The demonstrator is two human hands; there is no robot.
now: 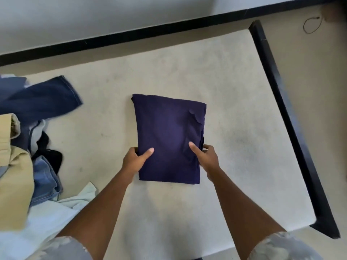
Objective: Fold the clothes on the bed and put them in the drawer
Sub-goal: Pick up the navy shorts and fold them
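Note:
A dark purple garment (169, 132), folded into a neat rectangle, lies in the middle of the cream mattress (234, 91). My left hand (134, 159) grips its near left edge, thumb on top and fingers tucked under the cloth. On the near right edge my right hand (206, 158) pinches the fabric the same way, thumb lying on top. Both hands hold the lower third of the folded piece.
A heap of unfolded clothes (32, 147) lies at the left: dark blue jeans, a tan piece, light blue denim, a pale towel. The black bed frame (293, 117) runs along the right side and a black rail along the back. No drawer is in view.

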